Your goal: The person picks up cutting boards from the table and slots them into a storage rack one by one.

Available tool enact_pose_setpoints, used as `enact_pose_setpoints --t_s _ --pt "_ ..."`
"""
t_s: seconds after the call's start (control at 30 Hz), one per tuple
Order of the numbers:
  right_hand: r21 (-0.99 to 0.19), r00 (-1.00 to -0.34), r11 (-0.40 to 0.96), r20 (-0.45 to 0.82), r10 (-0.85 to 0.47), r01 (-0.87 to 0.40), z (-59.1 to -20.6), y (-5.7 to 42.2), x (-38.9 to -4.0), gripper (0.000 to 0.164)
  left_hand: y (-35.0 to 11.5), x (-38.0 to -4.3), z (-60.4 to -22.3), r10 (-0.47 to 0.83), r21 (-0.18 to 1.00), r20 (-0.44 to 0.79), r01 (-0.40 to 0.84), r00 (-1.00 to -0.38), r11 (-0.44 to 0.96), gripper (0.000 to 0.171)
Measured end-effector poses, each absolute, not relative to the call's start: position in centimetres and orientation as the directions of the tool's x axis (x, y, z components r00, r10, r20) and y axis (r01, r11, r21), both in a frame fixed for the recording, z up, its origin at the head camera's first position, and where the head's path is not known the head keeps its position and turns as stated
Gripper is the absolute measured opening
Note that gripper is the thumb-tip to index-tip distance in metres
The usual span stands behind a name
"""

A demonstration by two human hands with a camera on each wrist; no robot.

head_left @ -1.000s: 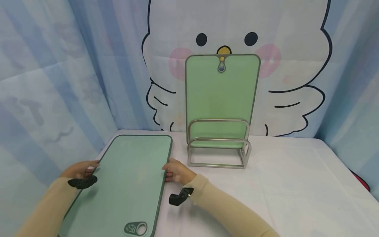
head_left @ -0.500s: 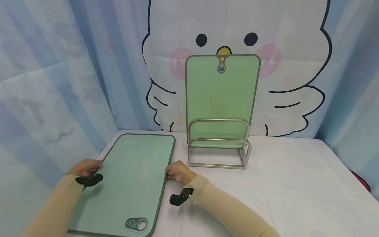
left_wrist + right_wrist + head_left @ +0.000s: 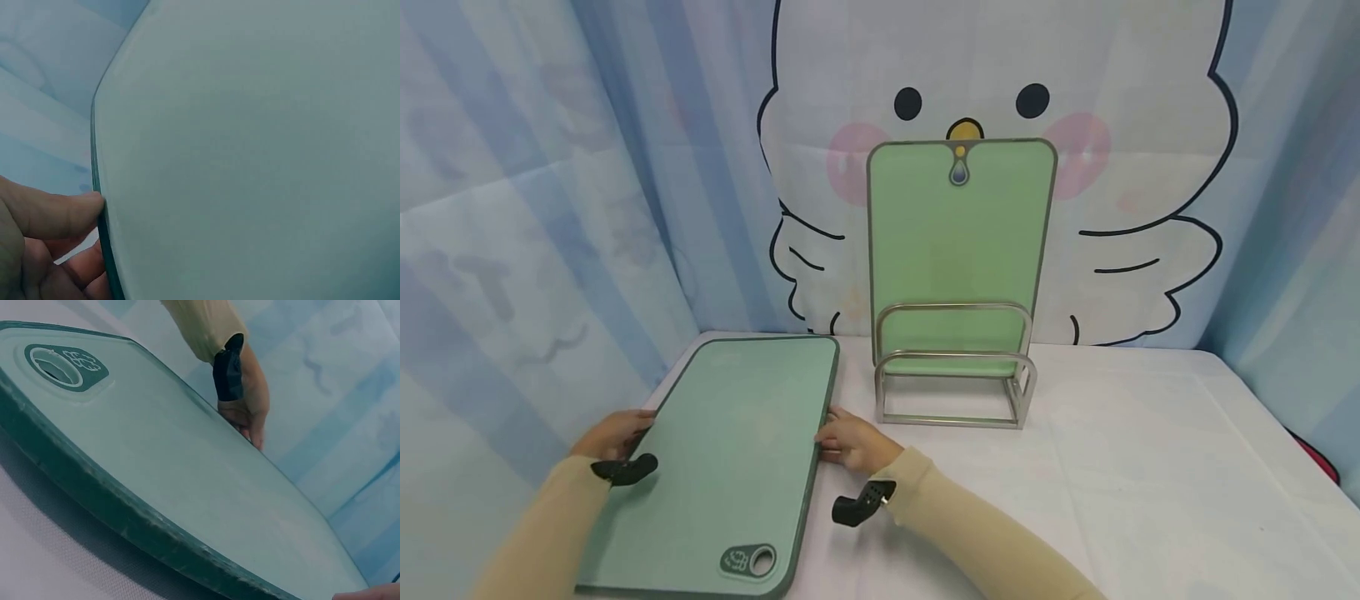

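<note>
Green board [image 3: 730,450] between both hands

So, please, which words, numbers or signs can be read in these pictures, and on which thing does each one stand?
No readable word or number.
Dark green cutting board: small raised marks beside the hang hole on its badge, too small to read.
Light green board in the metal rack: no text.

Matt plastic board [image 3: 722,450] – brushed metal rack [image 3: 953,367]
</note>
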State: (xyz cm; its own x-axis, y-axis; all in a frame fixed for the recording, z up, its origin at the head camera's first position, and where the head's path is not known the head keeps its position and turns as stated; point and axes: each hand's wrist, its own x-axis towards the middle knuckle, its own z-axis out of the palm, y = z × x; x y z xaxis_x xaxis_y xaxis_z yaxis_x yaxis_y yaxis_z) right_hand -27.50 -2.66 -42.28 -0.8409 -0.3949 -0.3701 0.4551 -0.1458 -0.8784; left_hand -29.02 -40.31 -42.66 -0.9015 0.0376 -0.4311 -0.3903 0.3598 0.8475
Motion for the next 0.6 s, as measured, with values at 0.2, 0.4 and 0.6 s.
enact_pose_setpoints --t_s 0.2,0.4,0.6 --pt "-0.889 -0.848 -0.129 -0.362 -0.387 0.438 -42.2 -2.7 -27.0 0.075 -40.2 -28.1 -41.9 0.056 0.836 -0.393 -0.331 -0.918 0.438 0.061" --pt "-0.891 -0.849 -0.091 -0.388 -0.357 0.445 -42.1 -2.9 -26.5 0.073 -40.1 -27.6 -40.4 0.035 0.824 -0.364 -0.304 -0.931 0.477 0.057" --pt "-0.905 -0.872 -0.106 -0.359 -0.333 0.413 -41.6 -3.5 -26.2 0.077 -40.0 -26.8 -39.4 -0.018 0.821 -0.331 -0.297 -0.943 0.487 0.06"
